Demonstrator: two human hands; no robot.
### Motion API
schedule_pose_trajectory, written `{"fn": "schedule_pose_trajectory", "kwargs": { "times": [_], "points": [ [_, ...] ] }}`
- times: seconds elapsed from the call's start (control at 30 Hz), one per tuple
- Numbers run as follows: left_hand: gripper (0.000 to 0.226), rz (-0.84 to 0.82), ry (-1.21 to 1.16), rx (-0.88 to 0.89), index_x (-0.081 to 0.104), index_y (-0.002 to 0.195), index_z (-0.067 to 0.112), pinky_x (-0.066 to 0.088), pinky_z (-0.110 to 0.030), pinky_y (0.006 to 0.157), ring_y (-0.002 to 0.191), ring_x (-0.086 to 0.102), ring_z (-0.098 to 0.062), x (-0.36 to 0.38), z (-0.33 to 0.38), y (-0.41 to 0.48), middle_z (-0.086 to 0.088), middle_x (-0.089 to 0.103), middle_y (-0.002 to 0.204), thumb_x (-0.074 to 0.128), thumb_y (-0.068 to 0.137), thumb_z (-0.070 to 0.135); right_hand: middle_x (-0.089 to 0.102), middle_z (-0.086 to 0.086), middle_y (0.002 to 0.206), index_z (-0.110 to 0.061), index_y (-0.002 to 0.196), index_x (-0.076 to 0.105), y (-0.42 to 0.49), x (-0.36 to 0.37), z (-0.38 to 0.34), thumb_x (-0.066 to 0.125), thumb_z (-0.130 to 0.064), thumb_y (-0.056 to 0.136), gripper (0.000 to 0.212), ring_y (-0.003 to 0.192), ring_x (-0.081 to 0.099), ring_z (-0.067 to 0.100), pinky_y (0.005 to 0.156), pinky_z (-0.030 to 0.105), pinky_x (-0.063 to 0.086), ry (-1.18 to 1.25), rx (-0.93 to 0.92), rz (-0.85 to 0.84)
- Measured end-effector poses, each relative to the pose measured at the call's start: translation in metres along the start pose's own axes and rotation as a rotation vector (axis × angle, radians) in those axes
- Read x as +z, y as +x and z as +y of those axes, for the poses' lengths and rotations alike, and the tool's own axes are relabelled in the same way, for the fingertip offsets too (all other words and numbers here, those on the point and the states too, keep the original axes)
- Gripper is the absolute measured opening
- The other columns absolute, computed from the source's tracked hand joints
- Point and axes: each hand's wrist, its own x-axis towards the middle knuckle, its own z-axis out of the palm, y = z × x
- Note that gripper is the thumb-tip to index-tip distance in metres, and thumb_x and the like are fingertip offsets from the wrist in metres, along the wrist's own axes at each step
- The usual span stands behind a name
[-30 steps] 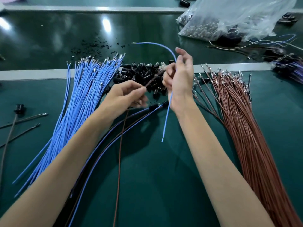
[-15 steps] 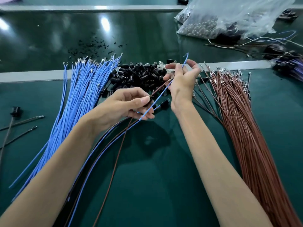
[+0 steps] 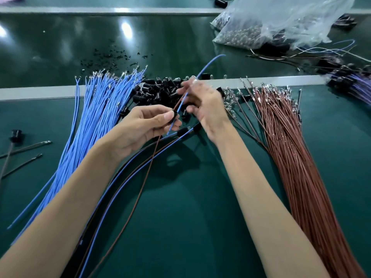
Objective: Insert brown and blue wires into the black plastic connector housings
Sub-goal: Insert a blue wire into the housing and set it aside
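As nothing here weighs much, handling is coming down to control, not force. Nearest, at bottom centre, a few finished leads (image 3: 124, 181) are lying on the green mat (image 3: 190, 227), and a loose brown wire (image 3: 152, 161) is trailing down beside them, limp and sagging along its own length. At mid-frame the left hand (image 3: 140, 129) is pinching one black housing (image 3: 175, 115) between thumb and forefinger, with the other fingers curling underneath. The brown wire is running up into that housing; seated or not, I cannot tell. Just right of it the right hand (image 3: 208, 109), motion-blurred, is closing its fingertips on the blue wire (image 3: 181, 105), which is crossing the housing and arcing off toward upper centre. Which end is carrying the terminal, I cannot tell. Judgement: the housing is looking small, hard and smooth, so it is calling for a firm side pinch that is leaving the entry face open. The wire is likely buckling if held far back, so I'd be gripping the insulation close behind the terminal and pushing straight; thin terminals are probably bending off-axis. Further up, blue stock (image 3: 96, 121) is fanning at centre left and brown stock (image 3: 291, 157) at right, with the housing pile (image 3: 158, 91) sitting between them against the metal rail (image 3: 40, 93). A plastic bag (image 3: 281, 21) is sitting at upper right.
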Motion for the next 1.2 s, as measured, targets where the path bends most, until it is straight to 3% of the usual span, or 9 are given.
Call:
{"fn": "schedule_pose_trajectory", "kwargs": {
  "times": [0.1,0.17,0.33,0.57,0.7,0.87,0.97,1.2],
  "points": [
    [0.016,0.07,-0.043,0.037,0.076,0.083,0.016,0.052,-0.015,0.071,0.077,0.067,-0.007,-0.001,-0.001,0.003,0.0,0.073,0.082,0.062,0.079,0.02,0.063,-0.001,0.073,-0.013,0.083,0.062,-0.007,-0.001,0.004,0.055,-0.011,0.095,0.014,0.069,0.054,0.016,0.052,0.016,0.035,-0.353,0.008,-0.243],
    [0.017,0.073,-0.039,0.03,0.077,0.085,0.017,0.052,-0.015,0.073,0.082,0.068,-0.009,-0.003,-0.002,0.003,0.0,0.074,0.086,0.061,0.079,0.02,0.059,0.003,0.069,-0.012,0.08,0.06,-0.008,-0.001,0.005,0.055,-0.009,0.095,0.016,0.07,0.051,0.022,0.051,0.015,0.034,-0.435,-0.017,-0.278],
    [0.017,0.122,0.011,0.039,0.071,0.09,0.014,0.052,-0.016,0.076,0.087,0.069,-0.012,-0.003,-0.004,0.003,-0.002,0.074,0.092,0.064,0.079,0.024,0.062,0.0,0.068,-0.009,0.079,0.053,-0.006,-0.001,0.002,0.049,-0.004,0.098,0.02,0.047,0.048,0.007,0.044,0.017,0.037,-0.238,-0.141,-0.114],
    [0.014,0.231,-0.002,0.061,0.067,0.087,0.015,0.05,-0.013,0.069,0.073,0.066,-0.006,0.002,-0.006,0.006,0.003,0.072,0.077,0.061,0.079,0.023,0.063,-0.001,0.066,-0.01,0.083,0.056,-0.004,-0.005,-0.002,0.062,0.007,0.086,0.019,0.062,0.064,0.008,0.062,0.018,0.051,-0.234,-0.209,-0.145],
    [0.015,0.234,-0.011,0.064,0.075,0.075,0.021,0.05,-0.013,0.069,0.071,0.067,-0.006,0.002,-0.007,0.006,0.004,0.072,0.076,0.061,0.078,0.024,0.062,0.002,0.067,-0.009,0.083,0.055,-0.004,-0.002,0.001,0.062,0.007,0.087,0.018,0.06,0.064,0.007,0.062,0.018,0.051,-0.261,-0.218,-0.151],
    [0.015,0.228,0.016,0.057,0.071,0.086,0.018,0.05,-0.014,0.071,0.074,0.067,-0.006,0.0,-0.008,0.006,0.003,0.073,0.079,0.061,0.079,0.027,0.063,0.001,0.068,-0.009,0.084,0.056,0.0,0.0,0.003,0.063,0.005,0.087,0.016,0.058,0.063,0.006,0.061,0.018,0.051,-0.207,-0.253,-0.045],
    [0.014,0.23,0.026,0.059,0.074,0.08,0.02,0.05,-0.014,0.07,0.073,0.067,-0.005,0.001,-0.008,0.006,0.004,0.072,0.079,0.061,0.079,0.026,0.063,0.001,0.067,-0.01,0.082,0.058,0.0,0.001,0.006,0.064,0.006,0.086,0.017,0.057,0.061,0.006,0.061,0.018,0.05,-0.286,-0.226,-0.099],
    [0.022,0.24,0.076,0.067,0.069,0.093,0.012,0.051,-0.015,0.074,0.074,0.065,-0.007,0.002,-0.009,0.006,0.003,0.072,0.079,0.062,0.079,0.027,0.063,0.0,0.066,-0.012,0.077,0.061,-0.001,0.004,0.007,0.068,0.004,0.082,0.018,0.056,0.059,0.007,0.063,0.02,0.052,-0.364,-0.163,-0.146]
  ]
}}
